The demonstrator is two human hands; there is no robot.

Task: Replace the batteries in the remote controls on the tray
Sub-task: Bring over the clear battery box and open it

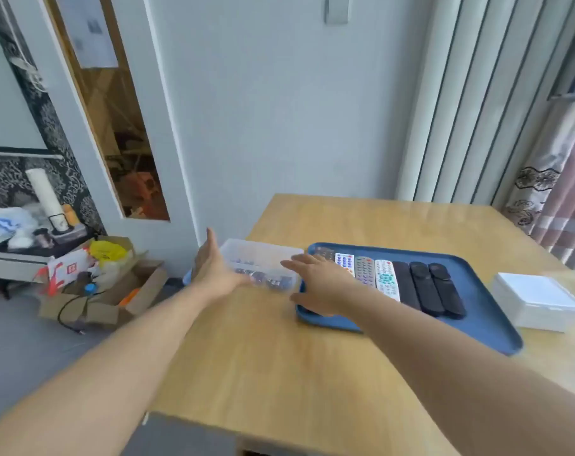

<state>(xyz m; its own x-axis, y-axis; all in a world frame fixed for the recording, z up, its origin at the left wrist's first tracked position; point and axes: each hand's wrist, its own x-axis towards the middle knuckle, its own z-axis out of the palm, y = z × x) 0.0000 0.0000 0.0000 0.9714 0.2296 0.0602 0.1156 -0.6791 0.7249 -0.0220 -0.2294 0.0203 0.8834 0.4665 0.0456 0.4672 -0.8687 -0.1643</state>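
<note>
Head view: we are reaching both hands out over the bench toward the clear box.

Our left hand (213, 269) and right hand (322, 284) are open, fingers straight, one at each end of the clear box (263, 261), holding nothing yet. The remotes (394, 281) are lying side by side on the blue tray (490, 311), just right of our right hand, long ends pointing away from us.

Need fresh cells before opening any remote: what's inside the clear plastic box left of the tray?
The clear plastic box holds small dark cylindrical items, probably batteries, along its near side. The left hand covers its left end, and blur hides their number and type.
</note>
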